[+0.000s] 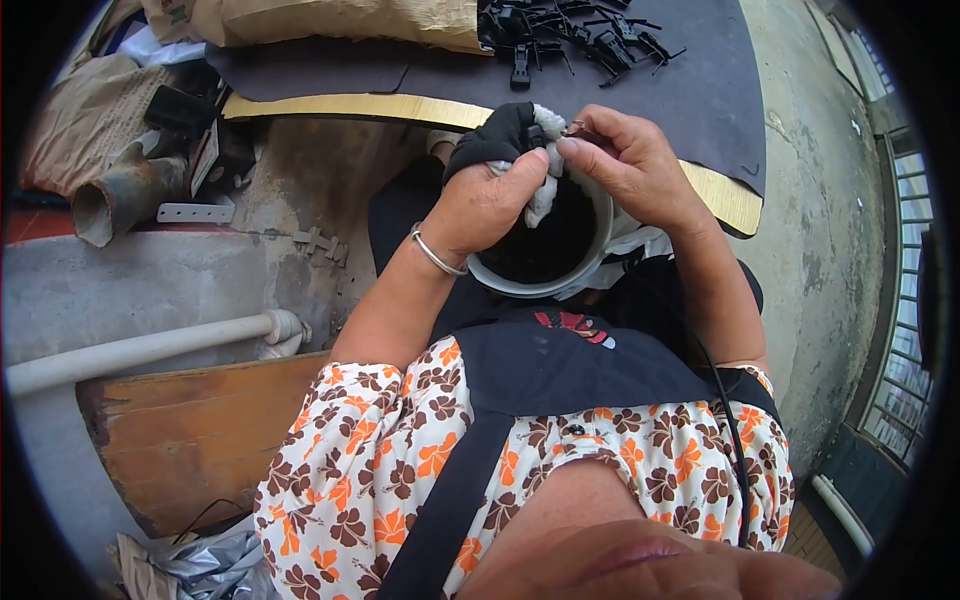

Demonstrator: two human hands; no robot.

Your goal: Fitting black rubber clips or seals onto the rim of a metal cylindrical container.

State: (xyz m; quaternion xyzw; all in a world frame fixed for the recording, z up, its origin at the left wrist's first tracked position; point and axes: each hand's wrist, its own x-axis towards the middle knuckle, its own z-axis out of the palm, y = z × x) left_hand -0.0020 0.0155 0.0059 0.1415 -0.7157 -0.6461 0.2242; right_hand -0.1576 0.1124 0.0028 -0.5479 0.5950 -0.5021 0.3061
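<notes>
My left hand (488, 195), its fingers covered by a black and white glove, is closed on a small black plastic part (536, 135). Facing it, my bare right hand (640, 170) pinches a thin, dark reddish piece (576, 130) close to that part; its exact kind is too small to make out. Both hands meet over a pale round bucket (604, 250) in my lap, with dark contents inside. Several black plastic parts with thin prongs (610, 45) lie in a loose pile on the dark table (715, 110) beyond my hands.
The table's gold edge (350, 107) runs just past my hands. A brown paper sack (350, 22) lies on top. To the left are a rusty pipe fitting (105, 195), a white pipe (150, 350) and a wooden board (200, 425). White plastic (640, 243) hangs beside the bucket.
</notes>
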